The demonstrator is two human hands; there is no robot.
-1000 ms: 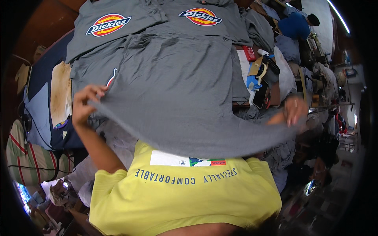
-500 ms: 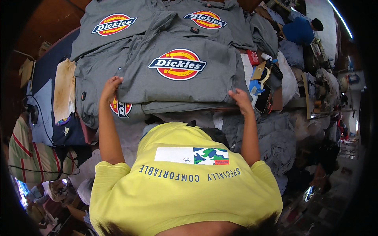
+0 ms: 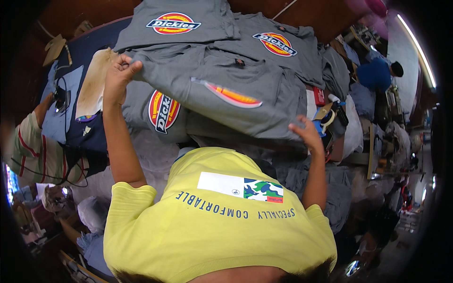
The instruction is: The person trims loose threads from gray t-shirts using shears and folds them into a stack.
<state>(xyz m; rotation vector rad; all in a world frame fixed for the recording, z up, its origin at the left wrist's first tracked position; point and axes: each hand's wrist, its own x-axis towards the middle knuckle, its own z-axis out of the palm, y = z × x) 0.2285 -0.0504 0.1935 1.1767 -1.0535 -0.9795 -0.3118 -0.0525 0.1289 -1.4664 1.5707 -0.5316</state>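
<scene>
A grey T-shirt (image 3: 236,118) with a red, yellow and blue oval print lies on the table. Its left part is raised and its front folds over the print, so only a blurred sliver of it shows. My left hand (image 3: 119,79) is closed on the lifted left edge of this shirt, thumb against fingers. Beside the shirt's right edge is my right hand (image 3: 309,135), its fingers apart with no cloth visible between them. Under the raised part another grey T-shirt (image 3: 137,106) shows its turned oval print.
More printed grey T-shirts (image 3: 181,40) lie spread at the back. To the right sit a tape roll (image 3: 327,120) and a red box (image 3: 319,95). At left, a person in a striped garment (image 3: 33,146) has a hand by an iron (image 3: 60,101). Another person in blue (image 3: 375,74) is far right.
My left hand has risen and moved away with the shirt's edge, folding the fabric over its print. My right hand has shifted right. The whole view has also shifted.
</scene>
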